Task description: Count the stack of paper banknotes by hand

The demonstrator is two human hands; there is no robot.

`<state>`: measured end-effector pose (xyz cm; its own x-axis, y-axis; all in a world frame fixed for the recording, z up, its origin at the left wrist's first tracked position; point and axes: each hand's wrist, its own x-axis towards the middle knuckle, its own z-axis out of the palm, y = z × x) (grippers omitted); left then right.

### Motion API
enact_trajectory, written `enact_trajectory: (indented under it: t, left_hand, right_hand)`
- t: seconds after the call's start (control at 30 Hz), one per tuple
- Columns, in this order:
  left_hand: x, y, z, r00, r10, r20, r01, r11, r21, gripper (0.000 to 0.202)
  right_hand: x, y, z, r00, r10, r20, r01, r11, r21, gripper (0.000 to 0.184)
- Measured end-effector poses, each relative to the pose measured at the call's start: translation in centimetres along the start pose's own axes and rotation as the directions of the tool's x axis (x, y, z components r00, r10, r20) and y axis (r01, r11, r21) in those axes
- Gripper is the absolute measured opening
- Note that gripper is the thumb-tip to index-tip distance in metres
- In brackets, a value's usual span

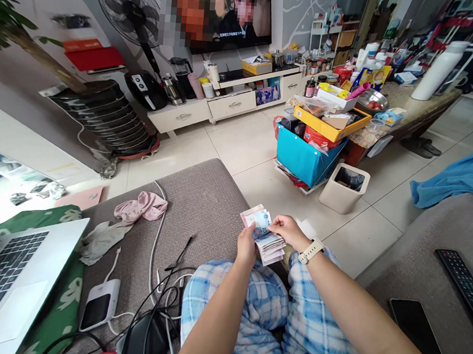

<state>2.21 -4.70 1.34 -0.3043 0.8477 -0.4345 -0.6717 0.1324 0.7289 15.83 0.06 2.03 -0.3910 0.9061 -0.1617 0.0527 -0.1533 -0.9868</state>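
A folded stack of banknotes (271, 247) is held over my lap in the head view. My left hand (247, 245) grips its left side, with the thumb lying on top. A blue note marked 10 faces up, and pinkish notes stick out at the far left. My right hand (292, 230) pinches the right edge of the upper notes between thumb and fingers. Several note ends fan out below it. A pale watch (311, 250) is on my right wrist. Blue plaid trousers (235, 291) cover my legs beneath the money.
Left on the grey sofa lie a laptop (10, 284), a white power bank (100, 304), cables and a pink cloth (142, 206). A phone (417, 334) and remote control (463, 287) lie right. Ahead stand a bin (344, 190) and a blue box (303, 156).
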Motion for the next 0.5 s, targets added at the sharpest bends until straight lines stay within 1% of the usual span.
enact_trajectory:
  t: [0.1, 0.17, 0.23, 0.37, 0.5]
  left_hand:
    - [-0.5, 0.3, 0.4, 1.0, 0.006, -0.02, -0.005, 1.0, 0.016, 0.03]
    - [-0.6, 0.4, 0.4, 1.0, 0.014, -0.011, -0.013, 1.0, 0.021, 0.03]
    - [-0.5, 0.3, 0.4, 1.0, 0.019, 0.008, -0.019, 0.999, 0.031, 0.032]
    - [-0.1, -0.1, 0.0, 0.999, 0.033, 0.025, -0.034, 0.998, 0.056, 0.035]
    - [0.0, -0.2, -0.1, 0.999, 0.029, 0.033, -0.03, 0.998, 0.058, 0.035]
  right_hand:
    - [0.2, 0.5, -0.1, 0.999, 0.004, -0.049, -0.005, 1.0, -0.018, 0.031]
    - [0.3, 0.7, -0.1, 0.997, 0.018, -0.074, -0.02, 1.0, -0.024, 0.034]
    - [0.3, 0.6, -0.1, 0.996, 0.005, -0.085, -0.008, 0.999, -0.036, 0.033]
    - [0.0, 0.0, -0.2, 0.995, -0.06, -0.074, 0.054, 0.996, -0.077, 0.03]
    - [-0.4, -0.5, -0.2, 0.998, -0.04, -0.051, 0.035, 0.995, -0.092, 0.034]
